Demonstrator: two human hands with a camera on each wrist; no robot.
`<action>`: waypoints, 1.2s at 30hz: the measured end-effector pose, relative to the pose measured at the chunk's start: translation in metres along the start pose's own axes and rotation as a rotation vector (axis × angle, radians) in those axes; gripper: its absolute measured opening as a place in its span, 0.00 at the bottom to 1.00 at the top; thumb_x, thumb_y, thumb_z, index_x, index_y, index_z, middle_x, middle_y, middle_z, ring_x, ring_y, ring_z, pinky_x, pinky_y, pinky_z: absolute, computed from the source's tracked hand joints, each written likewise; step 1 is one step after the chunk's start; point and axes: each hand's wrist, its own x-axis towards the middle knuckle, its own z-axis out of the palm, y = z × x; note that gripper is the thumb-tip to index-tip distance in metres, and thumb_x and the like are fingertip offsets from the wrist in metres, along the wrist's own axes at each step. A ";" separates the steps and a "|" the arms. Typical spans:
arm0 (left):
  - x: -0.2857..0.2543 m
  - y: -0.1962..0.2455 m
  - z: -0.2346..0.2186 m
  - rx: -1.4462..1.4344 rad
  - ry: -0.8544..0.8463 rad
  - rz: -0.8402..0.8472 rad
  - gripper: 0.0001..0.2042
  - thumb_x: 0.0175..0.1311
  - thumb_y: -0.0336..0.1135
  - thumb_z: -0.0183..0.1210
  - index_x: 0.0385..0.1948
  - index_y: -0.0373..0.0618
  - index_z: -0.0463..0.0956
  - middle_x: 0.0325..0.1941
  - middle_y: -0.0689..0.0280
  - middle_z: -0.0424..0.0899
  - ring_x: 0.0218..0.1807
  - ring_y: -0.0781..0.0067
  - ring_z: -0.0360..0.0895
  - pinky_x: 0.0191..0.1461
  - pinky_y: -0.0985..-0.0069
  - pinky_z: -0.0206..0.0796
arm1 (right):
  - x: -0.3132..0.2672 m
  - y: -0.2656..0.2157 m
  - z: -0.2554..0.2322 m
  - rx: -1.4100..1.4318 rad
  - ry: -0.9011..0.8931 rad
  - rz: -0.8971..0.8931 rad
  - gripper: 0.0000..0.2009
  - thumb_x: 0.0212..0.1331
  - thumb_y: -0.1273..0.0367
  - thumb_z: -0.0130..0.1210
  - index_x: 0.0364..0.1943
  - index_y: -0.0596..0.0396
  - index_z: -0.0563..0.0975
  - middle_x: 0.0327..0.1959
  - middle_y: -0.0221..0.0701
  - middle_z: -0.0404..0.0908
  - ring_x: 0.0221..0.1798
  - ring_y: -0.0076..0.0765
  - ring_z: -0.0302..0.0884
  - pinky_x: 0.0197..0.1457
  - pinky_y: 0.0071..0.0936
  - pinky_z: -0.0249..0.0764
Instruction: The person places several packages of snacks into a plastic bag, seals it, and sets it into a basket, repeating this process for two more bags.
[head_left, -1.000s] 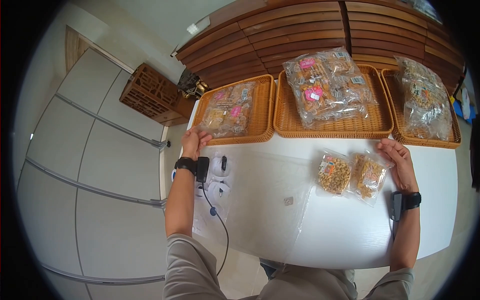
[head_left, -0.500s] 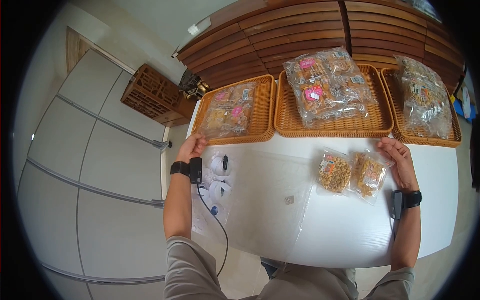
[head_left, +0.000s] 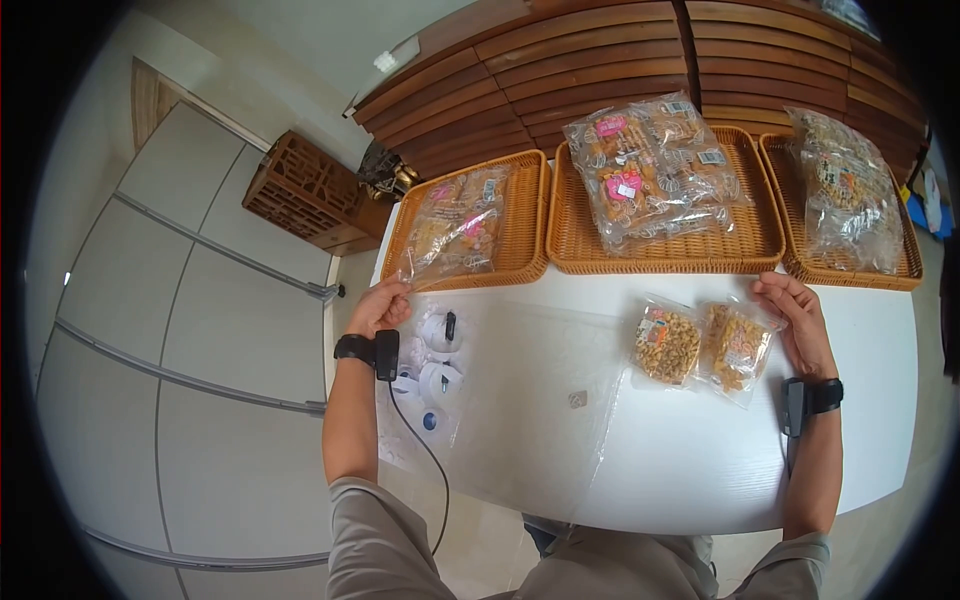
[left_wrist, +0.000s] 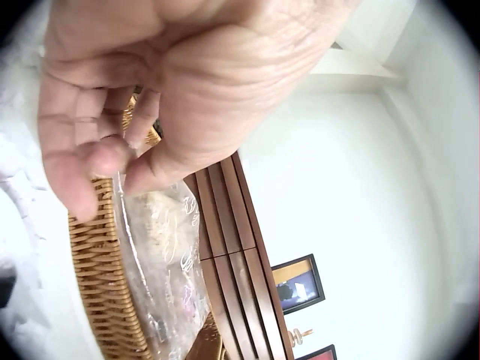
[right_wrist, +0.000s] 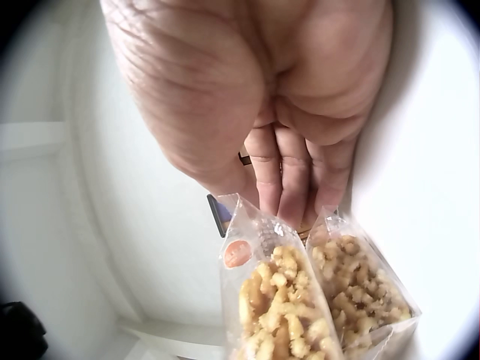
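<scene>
At the near left corner of the left wicker basket (head_left: 530,225), my left hand (head_left: 380,306) pinches the edge of a clear bag of snacks (head_left: 455,225) lying inside. The left wrist view has the thumb and fingertips of this hand (left_wrist: 165,90) together on the plastic (left_wrist: 161,232). My right hand (head_left: 802,320) rests on the table's right side with fingers loosely bent. Just left of it lie two small snack packets (head_left: 668,345) (head_left: 738,350). In the right wrist view its fingertips (right_wrist: 294,202) are behind the packet tops (right_wrist: 285,300); whether they touch is unclear.
Middle basket (head_left: 650,264) holds a large bag of packets (head_left: 650,175); right basket (head_left: 905,270) holds another bag (head_left: 845,190). A clear plastic sheet (head_left: 530,400) covers part of the white table (head_left: 700,460). White round items (head_left: 438,380) lie at left. A cable (head_left: 440,460) hangs from the left wrist.
My left hand has moved slightly down and left, and the near edge of the bag in the left basket is now drawn toward its fingers. The right hand has stayed nearly still.
</scene>
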 end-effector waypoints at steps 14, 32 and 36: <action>0.017 0.013 0.002 -0.052 0.009 0.095 0.21 0.65 0.23 0.53 0.60 0.44 0.63 0.36 0.63 0.82 0.27 0.75 0.80 0.27 0.77 0.77 | 0.001 0.000 0.000 0.002 0.002 0.005 0.12 0.67 0.69 0.57 0.50 0.57 0.81 0.46 0.32 0.86 0.52 0.27 0.81 0.65 0.27 0.70; -0.026 0.008 0.011 0.599 0.132 0.419 0.19 0.62 0.29 0.60 0.56 0.41 0.75 0.31 0.68 0.83 0.33 0.77 0.80 0.32 0.80 0.75 | 0.001 0.001 0.000 0.007 0.011 0.006 0.11 0.67 0.69 0.57 0.50 0.58 0.81 0.45 0.33 0.85 0.51 0.28 0.81 0.65 0.27 0.71; 0.006 0.004 0.008 0.445 0.215 0.415 0.17 0.65 0.28 0.60 0.55 0.40 0.75 0.33 0.66 0.85 0.34 0.78 0.81 0.32 0.81 0.75 | 0.001 0.001 0.000 -0.005 0.011 0.003 0.11 0.67 0.69 0.57 0.50 0.58 0.81 0.45 0.33 0.85 0.51 0.28 0.81 0.65 0.28 0.71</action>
